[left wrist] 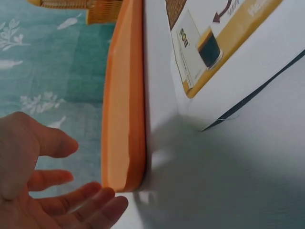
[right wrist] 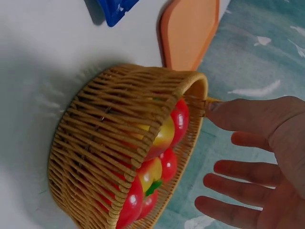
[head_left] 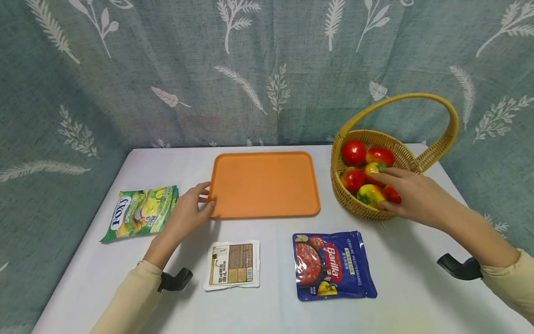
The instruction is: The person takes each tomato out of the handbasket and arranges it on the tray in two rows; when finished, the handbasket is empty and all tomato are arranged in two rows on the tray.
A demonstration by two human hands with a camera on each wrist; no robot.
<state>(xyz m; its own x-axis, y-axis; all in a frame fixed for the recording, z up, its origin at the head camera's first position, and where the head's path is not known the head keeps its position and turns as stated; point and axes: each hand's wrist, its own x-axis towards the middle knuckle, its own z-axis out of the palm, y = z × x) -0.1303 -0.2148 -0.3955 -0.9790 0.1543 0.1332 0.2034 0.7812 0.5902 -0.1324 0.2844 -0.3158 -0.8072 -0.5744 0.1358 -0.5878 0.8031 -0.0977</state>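
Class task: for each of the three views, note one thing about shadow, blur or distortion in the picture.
Head view: even, soft light; the left hand throws a faint shadow on the table, whose edges bow slightly. Left wrist view: the hand is soft-edged; a grey shadow lies beside the orange tray. Right wrist view: the basket shades the cloth; the right hand is slightly blurred.

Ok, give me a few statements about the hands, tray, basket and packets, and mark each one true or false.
1. The left hand touches the orange tray's corner. True.
2. The tray holds a tomato. False: nothing lies on it.
3. The right hand reaches over the fruit in the wicker basket. True.
4. The blue Barilla pouch lies inside the basket. False: it lies on the table, in front of the tray.
5. The green Fox's packet lies left of the tray. True.
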